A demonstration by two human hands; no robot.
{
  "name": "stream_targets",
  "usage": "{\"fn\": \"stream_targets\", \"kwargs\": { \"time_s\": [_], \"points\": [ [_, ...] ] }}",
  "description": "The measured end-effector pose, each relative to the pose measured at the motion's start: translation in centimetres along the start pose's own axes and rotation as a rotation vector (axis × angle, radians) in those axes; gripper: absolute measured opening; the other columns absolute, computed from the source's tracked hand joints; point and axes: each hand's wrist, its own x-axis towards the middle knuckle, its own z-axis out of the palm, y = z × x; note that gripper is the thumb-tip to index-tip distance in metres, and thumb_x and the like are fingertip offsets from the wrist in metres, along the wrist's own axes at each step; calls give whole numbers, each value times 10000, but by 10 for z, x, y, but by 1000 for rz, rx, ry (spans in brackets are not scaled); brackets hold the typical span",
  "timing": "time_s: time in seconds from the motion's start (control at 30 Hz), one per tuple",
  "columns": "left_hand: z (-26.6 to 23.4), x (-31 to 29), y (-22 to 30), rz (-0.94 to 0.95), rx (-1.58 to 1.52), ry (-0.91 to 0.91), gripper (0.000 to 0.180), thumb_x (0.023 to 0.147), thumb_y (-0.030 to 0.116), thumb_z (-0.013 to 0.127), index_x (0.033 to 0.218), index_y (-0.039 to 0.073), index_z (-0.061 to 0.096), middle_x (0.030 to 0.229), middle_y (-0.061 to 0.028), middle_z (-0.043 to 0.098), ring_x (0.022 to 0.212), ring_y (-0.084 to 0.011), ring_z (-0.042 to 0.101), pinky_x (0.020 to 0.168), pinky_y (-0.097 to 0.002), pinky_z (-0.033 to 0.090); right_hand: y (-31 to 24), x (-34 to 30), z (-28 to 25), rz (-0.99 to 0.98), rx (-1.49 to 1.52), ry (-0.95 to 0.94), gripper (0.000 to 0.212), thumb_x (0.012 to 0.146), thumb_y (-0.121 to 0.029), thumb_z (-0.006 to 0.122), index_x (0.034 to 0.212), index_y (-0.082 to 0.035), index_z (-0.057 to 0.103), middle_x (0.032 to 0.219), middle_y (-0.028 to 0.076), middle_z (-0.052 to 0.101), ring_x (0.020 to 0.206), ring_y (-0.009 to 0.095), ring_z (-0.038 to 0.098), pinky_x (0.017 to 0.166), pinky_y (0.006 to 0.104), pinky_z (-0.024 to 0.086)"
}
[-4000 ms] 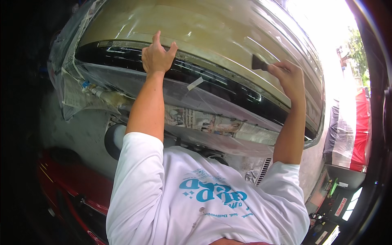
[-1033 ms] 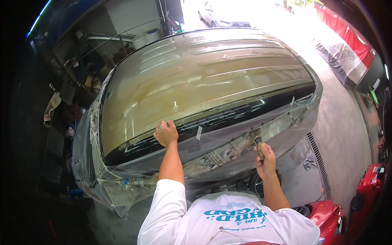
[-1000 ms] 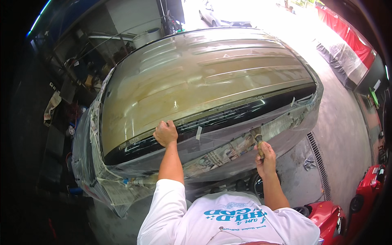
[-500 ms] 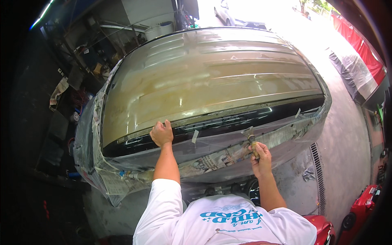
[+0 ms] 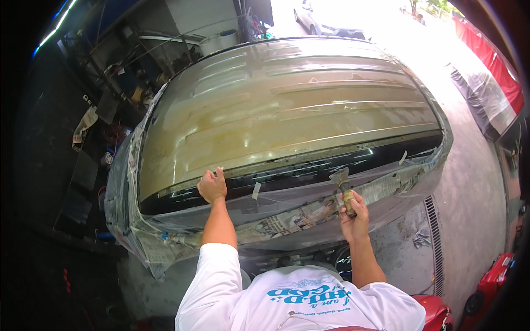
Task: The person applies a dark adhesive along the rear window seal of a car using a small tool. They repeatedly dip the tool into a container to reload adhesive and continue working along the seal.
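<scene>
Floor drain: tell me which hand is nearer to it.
Right. The right hand, gripping the scraper, is to the left of the floor drain; the left hand is much farther left, at the edge of the car roof.

Left hand (image 5: 212, 186) at near edge of roof (image 5: 287, 107); scraper (image 5: 343, 186) in right hand (image 5: 356, 215), farther right; car (image 5: 327, 23) beyond roof.

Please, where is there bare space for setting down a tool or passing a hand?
The broad middle of the tan roof is bare, beyond the left hand and black side strip. Concrete floor looks bare between the drain grate and red cover. It is crowded around the newspaper masking, where the right hand holds a scraper.
</scene>
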Motion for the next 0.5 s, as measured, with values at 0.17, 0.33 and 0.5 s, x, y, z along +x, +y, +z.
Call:
{"fn": "stream_targets", "kwargs": {
  "time_s": [0.17, 0.33, 0.5],
  "points": [
    [3, -1, -2, -14, -8, 6, 499, 889, 505, 734, 705, 78, 553, 734, -150, 632, 785, -428, 610, 796, -534, 478, -2, 10, -3, 25, 75, -144, 328, 1035, -125, 642, 1352, -67, 585, 1204, 160, 719, 776, 147, 637, 635, 264, 501],
    [3, -1, -2, -20, -8, 7, 501, 885, 501, 737, 706, 71, 552, 733, -149, 626, 785, -432, 606, 775, -542, 474, 4, 20, -9, 90, 54, -122, 333, 1042, -168, 650, 1356, -80, 584, 1180, 151, 719, 733, 141, 622, 601, 264, 461],
    [3, -1, -3, -66, -59, -7, 487, 891, 478, 734, 707, 63, 558, 718, -144, 617, 767, -422, 601, 768, -528, 473, 6, 26, -10, 146, 10, -66, 340, 1063, -240, 650, 1360, -90, 581, 1191, 156, 715, 782, 151, 644, 603, 264, 480]
  ]
}}
